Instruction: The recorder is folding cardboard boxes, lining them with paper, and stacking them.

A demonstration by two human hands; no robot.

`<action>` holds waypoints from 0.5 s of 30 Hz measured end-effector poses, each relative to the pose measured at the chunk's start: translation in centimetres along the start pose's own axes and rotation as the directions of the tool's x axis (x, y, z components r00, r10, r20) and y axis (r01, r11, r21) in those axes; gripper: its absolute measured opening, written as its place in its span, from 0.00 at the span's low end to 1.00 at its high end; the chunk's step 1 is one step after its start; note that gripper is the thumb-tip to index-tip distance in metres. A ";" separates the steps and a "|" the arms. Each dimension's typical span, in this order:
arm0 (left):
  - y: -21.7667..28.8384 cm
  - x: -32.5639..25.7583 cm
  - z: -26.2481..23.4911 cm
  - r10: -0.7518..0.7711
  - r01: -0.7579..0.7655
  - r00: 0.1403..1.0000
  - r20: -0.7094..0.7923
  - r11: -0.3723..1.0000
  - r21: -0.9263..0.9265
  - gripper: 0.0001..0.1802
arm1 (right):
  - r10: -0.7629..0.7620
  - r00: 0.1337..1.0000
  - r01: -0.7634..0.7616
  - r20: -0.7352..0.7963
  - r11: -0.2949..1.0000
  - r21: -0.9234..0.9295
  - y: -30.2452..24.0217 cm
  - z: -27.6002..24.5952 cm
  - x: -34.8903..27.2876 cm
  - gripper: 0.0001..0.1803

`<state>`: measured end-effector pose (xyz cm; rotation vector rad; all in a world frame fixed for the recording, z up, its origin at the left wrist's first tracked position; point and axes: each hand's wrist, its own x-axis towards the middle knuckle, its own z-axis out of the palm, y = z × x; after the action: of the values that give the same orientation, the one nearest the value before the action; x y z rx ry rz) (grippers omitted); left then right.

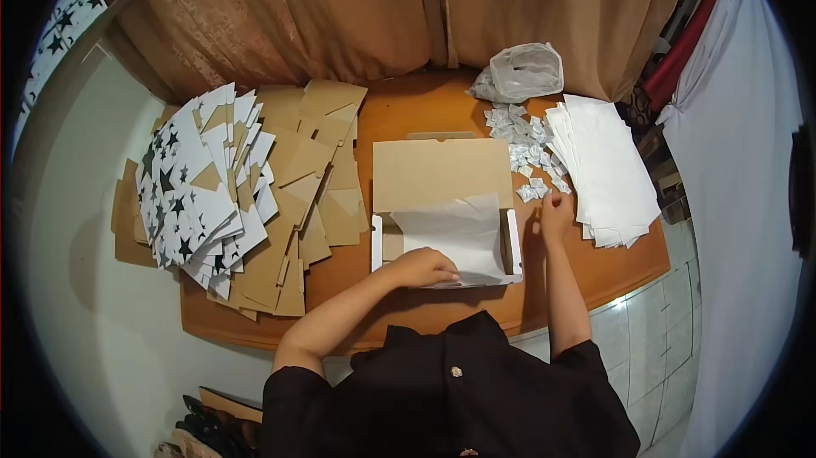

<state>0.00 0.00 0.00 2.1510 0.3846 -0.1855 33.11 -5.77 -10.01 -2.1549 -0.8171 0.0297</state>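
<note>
In front of me stands an open cardboard box (441,175), brown inside and white outside, its lid tipped back. A sheet of white paper (455,233) lines it and rises against the lid. My left hand (422,268) is at the box's front edge, its fingers closed together over the edge and the paper there. To the right of the box, my right hand (557,213) reaches to the near end of a scatter of small white packets (531,156). Its thumb looks apart from the fingers, and its fingertips are by the nearest packets; nothing shows in its grasp.
Star-patterned white and brown flat cardboard blanks (289,194) are piled at the left of the wooden table (408,101). A stack of white paper sheets (608,173) lies at the right. A clear plastic bag (527,71) sits behind the packets, before brown curtains (340,7).
</note>
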 end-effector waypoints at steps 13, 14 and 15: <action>-2.6 3.9 -2.7 -0.008 0.019 0.998 -0.058 0.982 0.187 0.21 | -0.450 0.523 0.633 0.724 0.774 0.024 -14.0 -7.2 -8.4 0.10; -2.9 3.7 -2.5 0.019 -0.010 0.998 -0.055 0.987 0.158 0.21 | -0.447 0.525 0.631 0.725 0.775 0.021 -13.5 -6.9 -8.7 0.10; -3.0 3.5 -2.7 0.046 -0.039 0.998 -0.052 0.991 0.132 0.21 | -0.420 0.503 0.654 0.755 0.756 -0.015 -13.0 -6.2 -8.8 0.09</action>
<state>2.26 4.51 -1.78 2.2955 0.3669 -0.1302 20.86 -9.02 1.09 -2.0272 -2.0863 0.4843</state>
